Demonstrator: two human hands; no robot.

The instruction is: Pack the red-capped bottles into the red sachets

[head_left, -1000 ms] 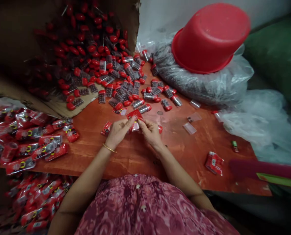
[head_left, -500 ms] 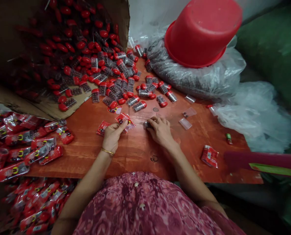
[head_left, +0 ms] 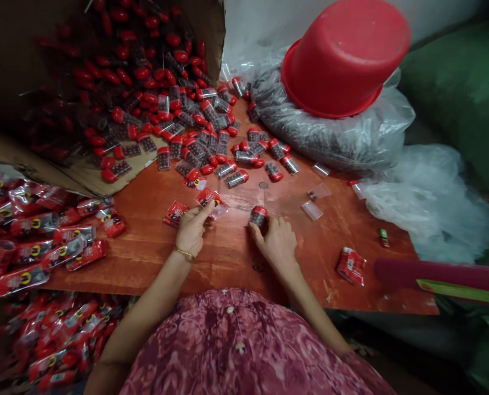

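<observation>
My left hand (head_left: pixel 191 229) pinches a flat red and clear wrapper (head_left: pixel 211 201) just above the orange-brown table (head_left: pixel 228 258). My right hand (head_left: pixel 277 241) is closed around a small clear container with a red cap (head_left: pixel 259 215), held upright near the table's middle. A second red wrapper (head_left: pixel 175 213) lies flat just left of my left hand. Behind both hands spreads a heap of the same red-capped containers (head_left: pixel 195 137), spilling out of a tipped cardboard box (head_left: pixel 42 164).
Wrapped red packets (head_left: pixel 42 241) pile up at the left edge and on the floor below. A red bucket (head_left: pixel 343 55) rests upside down on a plastic bag of dark pieces (head_left: pixel 335 137). Loose clear sleeves (head_left: pixel 312 209) and a red packet (head_left: pixel 351 265) lie on the right.
My hands have parted. The right hand let go of the wrapper, reached right and picked up a red-capped container, then drew it back. The left hand kept the wrapper.
</observation>
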